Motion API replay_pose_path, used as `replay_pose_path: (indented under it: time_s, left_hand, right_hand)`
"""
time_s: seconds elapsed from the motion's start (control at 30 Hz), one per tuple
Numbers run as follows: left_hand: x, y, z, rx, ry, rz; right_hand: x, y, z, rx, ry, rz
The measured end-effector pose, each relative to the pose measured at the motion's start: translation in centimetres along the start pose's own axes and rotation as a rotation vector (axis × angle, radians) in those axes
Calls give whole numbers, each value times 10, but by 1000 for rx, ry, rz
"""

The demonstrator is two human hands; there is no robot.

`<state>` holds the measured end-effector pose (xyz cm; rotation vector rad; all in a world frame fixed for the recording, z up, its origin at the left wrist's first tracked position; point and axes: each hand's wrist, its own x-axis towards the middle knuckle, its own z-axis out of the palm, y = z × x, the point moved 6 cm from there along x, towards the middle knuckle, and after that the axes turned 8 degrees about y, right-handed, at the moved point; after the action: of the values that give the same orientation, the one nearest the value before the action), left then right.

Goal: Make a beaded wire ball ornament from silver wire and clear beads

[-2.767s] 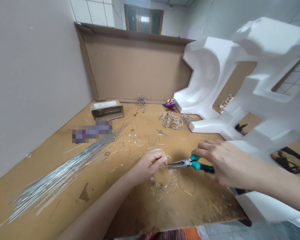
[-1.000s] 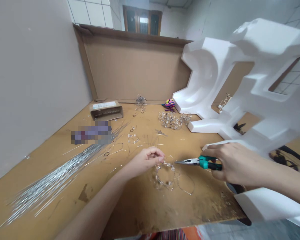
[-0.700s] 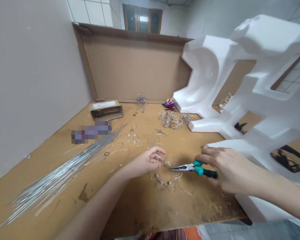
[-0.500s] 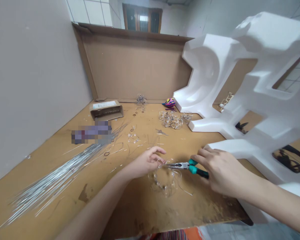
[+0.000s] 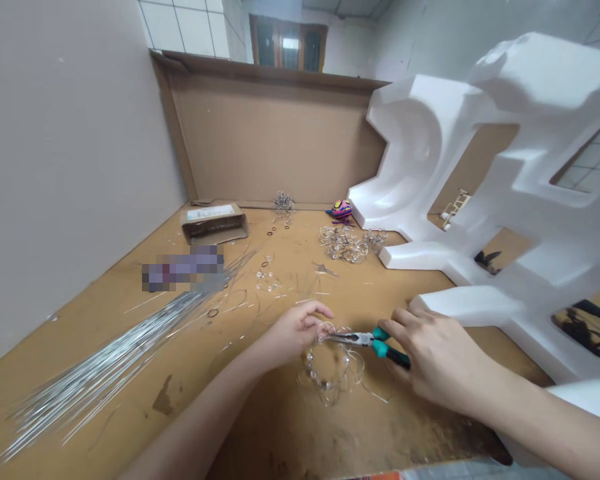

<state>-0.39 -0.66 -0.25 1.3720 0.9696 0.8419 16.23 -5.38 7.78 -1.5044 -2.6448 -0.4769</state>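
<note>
At lower centre, a beaded wire ring (image 5: 327, 385) looks light and springy, easily bent, its clear beads probably slick; bare wire between beads seems the surest hold. The left hand (image 5: 296, 335) pinches its upper edge between thumb and fingers; the right hand (image 5: 437, 353), right of centre, wraps the pliers (image 5: 361, 339), tips beside those fingers. Beyond, above centre, sits a wire pile (image 5: 349, 250).

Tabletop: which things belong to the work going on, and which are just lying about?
In the work:
pliers, in the right hand
beaded wire ring, at the left hand
likely the wire bundle, similarly silvery

Seemingly just lying about:
cardboard box
bright patterned object
</note>
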Motion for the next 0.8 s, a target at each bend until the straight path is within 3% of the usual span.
replay_pose_path:
  time_s: [0.23, 0.4, 0.6, 0.8]
  left_hand:
    - [0, 1, 1, 63, 52, 70]
    - [0, 4, 2, 113, 48, 95]
    - [3, 6, 5, 141, 62, 237]
    - [1, 7, 6, 144, 79, 215]
  right_hand:
    - [-3, -2, 6, 47, -117, 113]
    - [-6, -1, 3, 45, -118, 146]
    - [-7, 0, 1, 16, -93, 175]
    - [-5, -5, -3, -20, -59, 165]
